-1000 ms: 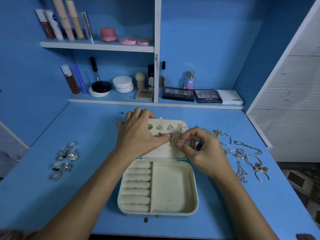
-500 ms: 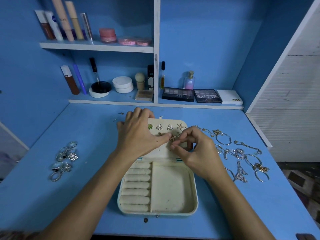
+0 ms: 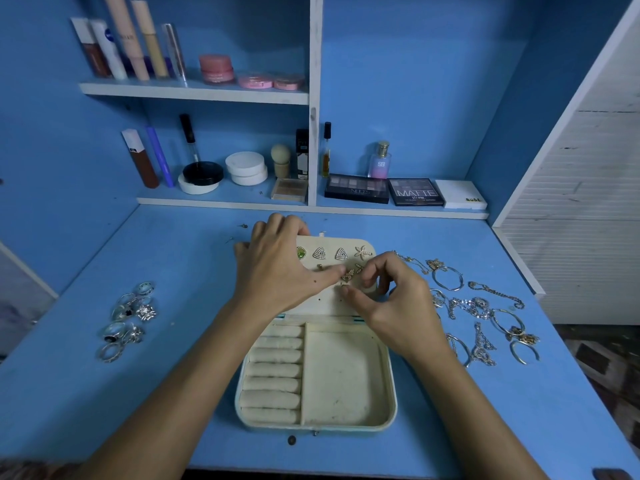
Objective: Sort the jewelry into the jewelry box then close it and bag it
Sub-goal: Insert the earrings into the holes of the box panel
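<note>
I see the jewelry box [image 3: 317, 375] lying open in the middle of the blue desk [image 3: 194, 271]. My left hand [image 3: 280, 271] holds the lid [image 3: 332, 299] steady, fingers curled over its far edge. My right hand [image 3: 391, 299] pinches a small earring [image 3: 347, 276] against the lid. Four earrings [image 3: 341, 253] already sit in the top row. The rings [image 3: 128, 320] wait on the left, the bracelets and chains [image 3: 478, 313] on the right. I think we're only partway; closing and bagging come later.
</note>
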Action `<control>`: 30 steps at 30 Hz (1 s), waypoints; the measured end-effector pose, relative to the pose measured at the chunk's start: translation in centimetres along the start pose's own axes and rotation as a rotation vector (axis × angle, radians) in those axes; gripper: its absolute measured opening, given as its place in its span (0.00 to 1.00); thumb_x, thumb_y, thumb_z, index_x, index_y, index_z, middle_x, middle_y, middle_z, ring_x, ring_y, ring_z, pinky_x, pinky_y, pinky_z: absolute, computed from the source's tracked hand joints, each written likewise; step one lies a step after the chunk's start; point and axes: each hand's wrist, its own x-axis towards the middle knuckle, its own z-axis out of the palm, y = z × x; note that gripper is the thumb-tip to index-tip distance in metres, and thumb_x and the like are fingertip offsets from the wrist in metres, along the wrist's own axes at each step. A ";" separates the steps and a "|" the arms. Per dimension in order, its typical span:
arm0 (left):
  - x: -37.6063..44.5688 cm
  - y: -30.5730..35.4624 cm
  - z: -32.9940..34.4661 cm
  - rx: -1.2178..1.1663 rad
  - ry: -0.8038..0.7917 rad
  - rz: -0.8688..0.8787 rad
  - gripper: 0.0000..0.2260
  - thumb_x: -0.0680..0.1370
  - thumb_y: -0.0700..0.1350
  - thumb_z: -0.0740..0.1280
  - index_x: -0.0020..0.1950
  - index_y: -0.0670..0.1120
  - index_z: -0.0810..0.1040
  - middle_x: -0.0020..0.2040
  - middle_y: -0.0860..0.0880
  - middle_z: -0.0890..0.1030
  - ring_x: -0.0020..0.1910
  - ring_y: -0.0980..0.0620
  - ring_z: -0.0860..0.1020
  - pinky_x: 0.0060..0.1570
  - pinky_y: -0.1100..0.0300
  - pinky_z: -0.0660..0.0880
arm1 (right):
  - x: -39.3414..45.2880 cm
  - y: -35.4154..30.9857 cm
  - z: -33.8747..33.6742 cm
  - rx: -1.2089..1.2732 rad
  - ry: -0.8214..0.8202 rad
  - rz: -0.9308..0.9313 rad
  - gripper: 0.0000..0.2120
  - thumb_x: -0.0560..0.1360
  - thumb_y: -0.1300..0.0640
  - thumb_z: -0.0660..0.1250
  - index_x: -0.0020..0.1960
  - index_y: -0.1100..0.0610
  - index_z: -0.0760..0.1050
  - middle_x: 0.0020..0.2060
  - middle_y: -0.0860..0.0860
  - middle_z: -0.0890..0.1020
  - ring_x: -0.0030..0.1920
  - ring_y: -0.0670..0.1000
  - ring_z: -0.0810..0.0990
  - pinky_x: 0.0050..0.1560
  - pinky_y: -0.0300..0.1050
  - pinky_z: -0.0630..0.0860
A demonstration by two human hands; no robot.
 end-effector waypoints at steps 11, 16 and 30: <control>0.0 0.1 -0.1 -0.003 -0.003 0.003 0.29 0.62 0.73 0.70 0.51 0.56 0.66 0.51 0.57 0.69 0.55 0.52 0.70 0.50 0.52 0.63 | 0.2 0.5 0.6 -0.023 0.051 0.011 0.16 0.68 0.56 0.79 0.38 0.48 0.71 0.35 0.43 0.74 0.36 0.45 0.70 0.37 0.31 0.66; -0.1 0.2 -0.2 -0.009 -0.010 -0.001 0.29 0.62 0.73 0.70 0.51 0.56 0.66 0.51 0.57 0.70 0.55 0.51 0.70 0.51 0.51 0.65 | 0.1 0.8 0.4 0.010 0.097 -0.006 0.12 0.69 0.55 0.77 0.42 0.48 0.72 0.41 0.46 0.76 0.38 0.47 0.71 0.38 0.32 0.67; -0.3 0.1 -0.2 -0.037 0.002 -0.012 0.31 0.62 0.72 0.71 0.54 0.55 0.69 0.52 0.58 0.68 0.58 0.51 0.70 0.54 0.50 0.65 | 0.6 0.6 0.3 -0.021 -0.049 0.130 0.26 0.70 0.46 0.77 0.62 0.35 0.70 0.54 0.43 0.71 0.43 0.39 0.72 0.44 0.28 0.70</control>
